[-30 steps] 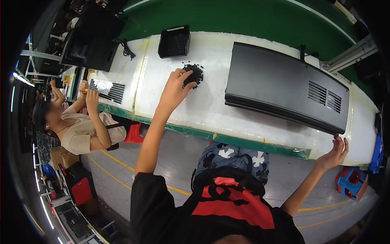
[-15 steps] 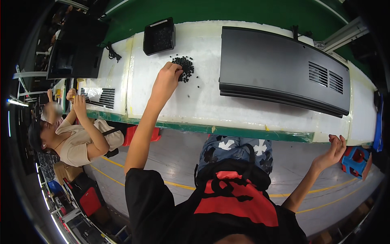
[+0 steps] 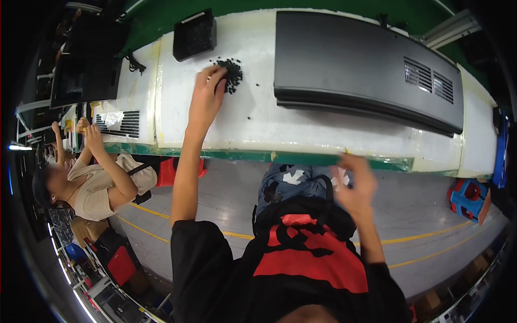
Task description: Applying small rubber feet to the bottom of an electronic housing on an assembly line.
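Note:
On the white worktable [image 3: 226, 129] lies a loose pile of small black pieces [image 3: 233, 75], too small to name. At its left edge my left hand [image 3: 206, 91] reaches down with bent fingers, thumb and fingertips slightly apart over the pieces. Behind the pile stands a black open bin [image 3: 195, 36] with dark small contents. My right hand [image 3: 355, 185] is smeared by motion in front of the table's green edge, above my lap; its fingers cannot be read. To the right sits a large dark grey casing [image 3: 344, 59] with two slotted vents.
Left of me, a co-worker [image 3: 97, 188] works beside a sheet with rows of black strips [image 3: 126, 124]. A black device [image 3: 86, 78] and a cable [image 3: 134, 63] lie behind it. A blue and red stool [image 3: 468, 199] stands on the floor at right.
My right hand has swung left from the table's right end to in front of my lap. My left hand stays at the pile, its fingers now more apart. The view has shifted slightly.

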A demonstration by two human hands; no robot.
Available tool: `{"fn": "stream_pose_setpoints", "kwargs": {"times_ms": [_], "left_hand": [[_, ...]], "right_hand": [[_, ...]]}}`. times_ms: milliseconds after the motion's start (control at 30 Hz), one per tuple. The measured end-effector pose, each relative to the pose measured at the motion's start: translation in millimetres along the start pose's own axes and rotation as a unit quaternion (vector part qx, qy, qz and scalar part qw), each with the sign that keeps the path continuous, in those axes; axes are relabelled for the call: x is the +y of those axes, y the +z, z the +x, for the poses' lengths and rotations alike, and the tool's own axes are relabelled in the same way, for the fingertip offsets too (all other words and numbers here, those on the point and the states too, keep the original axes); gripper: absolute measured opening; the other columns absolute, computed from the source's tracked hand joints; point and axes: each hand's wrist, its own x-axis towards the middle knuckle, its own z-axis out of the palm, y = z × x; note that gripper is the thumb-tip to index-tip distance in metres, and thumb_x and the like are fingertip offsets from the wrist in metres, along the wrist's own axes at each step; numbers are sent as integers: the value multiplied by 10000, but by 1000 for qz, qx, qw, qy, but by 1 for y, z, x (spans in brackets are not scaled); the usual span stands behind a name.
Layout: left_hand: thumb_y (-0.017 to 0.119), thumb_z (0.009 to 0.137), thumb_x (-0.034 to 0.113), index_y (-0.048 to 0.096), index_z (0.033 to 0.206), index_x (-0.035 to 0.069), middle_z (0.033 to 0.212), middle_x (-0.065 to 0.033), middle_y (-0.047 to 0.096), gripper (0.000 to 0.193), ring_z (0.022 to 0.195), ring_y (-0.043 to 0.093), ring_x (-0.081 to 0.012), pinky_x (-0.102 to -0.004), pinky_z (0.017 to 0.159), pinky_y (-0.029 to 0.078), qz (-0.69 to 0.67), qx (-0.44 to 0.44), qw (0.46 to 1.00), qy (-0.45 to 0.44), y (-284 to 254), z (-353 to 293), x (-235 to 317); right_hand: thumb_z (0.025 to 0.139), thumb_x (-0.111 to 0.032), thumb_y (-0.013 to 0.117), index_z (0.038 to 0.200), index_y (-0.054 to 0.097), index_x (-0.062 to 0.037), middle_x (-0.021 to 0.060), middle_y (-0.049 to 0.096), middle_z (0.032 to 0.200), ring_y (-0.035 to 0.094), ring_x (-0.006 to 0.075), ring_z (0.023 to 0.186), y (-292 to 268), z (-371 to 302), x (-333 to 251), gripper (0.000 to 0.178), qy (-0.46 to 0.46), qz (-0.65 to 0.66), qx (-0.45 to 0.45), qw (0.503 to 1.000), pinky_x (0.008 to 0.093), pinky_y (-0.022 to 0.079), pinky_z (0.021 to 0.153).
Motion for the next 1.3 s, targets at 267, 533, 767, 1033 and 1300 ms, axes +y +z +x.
{"fn": "stream_pose_setpoints", "kwargs": {"times_ms": [267, 533, 767, 1033, 1300], "left_hand": [[646, 908, -1, 710, 1129, 38, 1130, -130, 620, 233, 953, 609, -238, -327, 783, 487, -119, -28, 984, -128, 10, -95, 87], [688, 899, 47, 700, 1031, 6, 1025, -116, 617, 139, 899, 613, -246, -339, 794, 494, -129, -48, 975, -175, 15, -74, 87], [694, 894, 32, 690, 960, -21, 951, -103, 615, 84, 783, 620, -219, -311, 702, 507, -150, -7, 976, -160, 27, -73, 79], [693, 904, 37, 696, 975, -21, 946, -88, 625, 92, 777, 620, -183, -281, 694, 508, -162, -2, 972, -169, 30, -74, 76], [684, 907, 41, 692, 982, -22, 938, -97, 614, 99, 765, 613, -200, -302, 701, 507, -175, 4, 971, -161, 31, -74, 76]], "right_hand": [[848, 83, 662, 944, 649, 20, 122, 639, 795, 612, 194, 648, 27, 2, 51, 116, -30, -10, 87, 996, 289, 485, 600], [733, 118, 696, 906, 648, 22, 101, 634, 758, 599, 238, 628, 20, -26, 59, 203, -154, -26, -41, 987, 339, 479, 606], [807, -21, 713, 915, 670, -34, 102, 651, 860, 668, 274, 693, 48, -59, 60, 117, -98, -56, -168, 979, 376, 535, 641], [698, -50, 680, 813, 743, -65, 131, 658, 1045, 630, 315, 1040, 84, -51, 68, 132, -74, -265, -409, 870, 423, 514, 831], [668, -93, 683, 743, 734, -52, 154, 668, 1003, 655, 296, 991, 101, -60, 79, 100, -132, -333, -417, 835, 413, 520, 768]]}}
